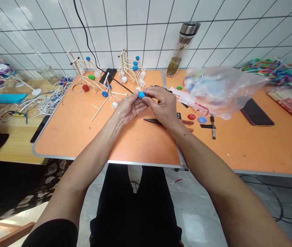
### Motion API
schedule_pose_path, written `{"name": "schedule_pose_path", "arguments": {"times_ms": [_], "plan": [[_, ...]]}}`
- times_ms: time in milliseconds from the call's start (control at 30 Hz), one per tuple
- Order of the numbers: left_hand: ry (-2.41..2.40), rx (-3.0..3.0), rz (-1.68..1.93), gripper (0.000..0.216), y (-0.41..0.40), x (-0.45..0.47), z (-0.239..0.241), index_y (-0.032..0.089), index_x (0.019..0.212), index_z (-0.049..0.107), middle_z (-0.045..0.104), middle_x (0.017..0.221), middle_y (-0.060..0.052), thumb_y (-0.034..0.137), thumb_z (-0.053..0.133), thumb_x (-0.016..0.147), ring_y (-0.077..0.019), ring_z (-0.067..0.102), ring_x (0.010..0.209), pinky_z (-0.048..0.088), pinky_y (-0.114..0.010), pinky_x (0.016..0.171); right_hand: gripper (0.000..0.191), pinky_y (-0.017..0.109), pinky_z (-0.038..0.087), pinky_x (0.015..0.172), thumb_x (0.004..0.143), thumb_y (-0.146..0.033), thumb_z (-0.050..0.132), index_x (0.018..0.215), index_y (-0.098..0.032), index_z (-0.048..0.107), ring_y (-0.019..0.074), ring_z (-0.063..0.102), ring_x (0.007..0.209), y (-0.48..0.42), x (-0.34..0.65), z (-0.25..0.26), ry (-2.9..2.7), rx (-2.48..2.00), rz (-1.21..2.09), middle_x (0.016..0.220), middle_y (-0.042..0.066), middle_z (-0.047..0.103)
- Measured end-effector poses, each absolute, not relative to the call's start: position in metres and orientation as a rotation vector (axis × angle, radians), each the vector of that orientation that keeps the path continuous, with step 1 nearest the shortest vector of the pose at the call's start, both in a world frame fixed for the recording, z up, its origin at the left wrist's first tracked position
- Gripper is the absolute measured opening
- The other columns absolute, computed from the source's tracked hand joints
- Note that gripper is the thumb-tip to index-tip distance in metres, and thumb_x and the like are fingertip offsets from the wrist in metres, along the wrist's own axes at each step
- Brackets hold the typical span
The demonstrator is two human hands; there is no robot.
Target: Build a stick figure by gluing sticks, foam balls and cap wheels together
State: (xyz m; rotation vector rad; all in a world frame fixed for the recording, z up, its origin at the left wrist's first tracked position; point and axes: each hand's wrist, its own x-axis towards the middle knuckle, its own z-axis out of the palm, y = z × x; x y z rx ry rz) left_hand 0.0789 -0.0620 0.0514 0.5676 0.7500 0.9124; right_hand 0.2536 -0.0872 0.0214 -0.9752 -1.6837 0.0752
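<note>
Over the orange table, my left hand (132,108) is turned palm up with its fingers curled. Its thumb presses against a small blue round piece (141,94). From the other side, my right hand (162,104) pinches the same piece between thumb and fingers. A white round piece (138,89) shows just behind the left thumb. Close behind my left hand is a stick frame (110,90) of thin wooden rods with blue and white round pieces; whether the hand touches it cannot be seen. Pliers (152,121) lie under my right hand, partly hidden by it.
Other stick frames (129,67) stand near the tiled wall, close to a black phone (111,73). A glass bottle (178,51), a plastic bag (220,89), a red disc (191,117), a marker (213,128) and another phone (257,112) are on the right. A person sits at left.
</note>
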Motion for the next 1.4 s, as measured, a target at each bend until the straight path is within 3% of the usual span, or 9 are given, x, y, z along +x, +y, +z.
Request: {"name": "schedule_pose_path", "arguments": {"times_ms": [200, 467, 633, 767, 933, 1167, 1400], "plan": [[0.738, 0.654, 0.896, 0.046, -0.061, 0.076, 0.052, 0.018, 0.115, 0.086, 0.094, 0.114, -0.014, 0.063, 0.083, 0.108, -0.0224, 0.092, 0.111, 0.066, -0.037, 0.119, 0.03, 0.053, 0.069, 0.115, 0.111, -0.053, 0.078, 0.13, -0.033, 0.09, 0.0304, 0.086, 0.121, -0.087, 0.255, 0.022, -1.666, -1.013, 0.123, 0.131, 0.006, 0.091], [0.719, 0.65, 0.892, 0.047, -0.061, 0.077, 0.05, 0.02, 0.12, 0.085, 0.094, 0.113, -0.012, 0.065, 0.083, 0.107, -0.0226, 0.092, 0.112, 0.066, -0.04, 0.12, 0.026, 0.054, 0.067, 0.119, 0.11, -0.046, 0.076, 0.128, -0.035, 0.09, 0.0308, 0.084, 0.126, -0.088, 0.254, 0.024, -1.718, -1.039, 0.123, 0.133, 0.004, 0.091], [0.687, 0.662, 0.921, 0.022, -0.065, 0.077, 0.054, 0.02, 0.122, 0.084, 0.094, 0.112, -0.009, 0.038, 0.072, 0.117, -0.0216, 0.091, 0.119, 0.064, -0.041, 0.125, 0.028, 0.057, 0.067, 0.119, 0.104, -0.039, 0.083, 0.131, -0.035, 0.089, 0.0334, 0.084, 0.128, -0.084, 0.255, 0.021, -1.715, -1.014, 0.092, 0.134, 0.005, 0.09], [0.65, 0.697, 0.945, 0.017, -0.067, 0.077, 0.055, 0.022, 0.122, 0.085, 0.092, 0.107, -0.005, 0.02, 0.07, 0.115, -0.0186, 0.089, 0.122, 0.061, -0.036, 0.127, 0.028, 0.058, 0.066, 0.122, 0.102, -0.037, 0.085, 0.13, -0.034, 0.09, 0.0339, 0.082, 0.134, -0.082, 0.256, 0.018, -1.712, -1.008, 0.096, 0.138, 0.006, 0.089], [0.698, 0.639, 0.913, 0.019, -0.064, 0.078, 0.054, 0.022, 0.119, 0.085, 0.091, 0.099, -0.004, 0.039, 0.078, 0.114, -0.0192, 0.091, 0.112, 0.064, -0.038, 0.123, 0.021, 0.06, 0.065, 0.124, 0.105, -0.04, 0.082, 0.123, -0.037, 0.092, 0.0347, 0.081, 0.136, -0.082, 0.256, 0.016, -1.71, -1.05, 0.105, 0.14, 0.005, 0.089], [0.672, 0.627, 0.933, 0.022, -0.064, 0.079, 0.052, 0.017, 0.103, 0.081, 0.089, 0.095, -0.005, 0.02, 0.065, 0.118, -0.0155, 0.09, 0.102, 0.06, -0.036, 0.127, 0.029, 0.059, 0.063, 0.126, 0.108, -0.051, 0.083, 0.132, -0.037, 0.09, 0.0343, 0.081, 0.136, -0.08, 0.257, 0.012, -1.738, -0.969, 0.083, 0.14, 0.005, 0.089], [0.671, 0.582, 0.856, 0.027, -0.062, 0.081, 0.048, 0.014, 0.115, 0.083, 0.092, 0.105, -0.011, 0.041, 0.077, 0.115, -0.0222, 0.091, 0.113, 0.06, -0.042, 0.129, 0.027, 0.058, 0.067, 0.121, 0.108, -0.054, 0.083, 0.126, -0.035, 0.09, 0.0341, 0.083, 0.131, -0.075, 0.257, 0.01, -1.724, -0.95, 0.093, 0.132, 0.006, 0.09]]}}
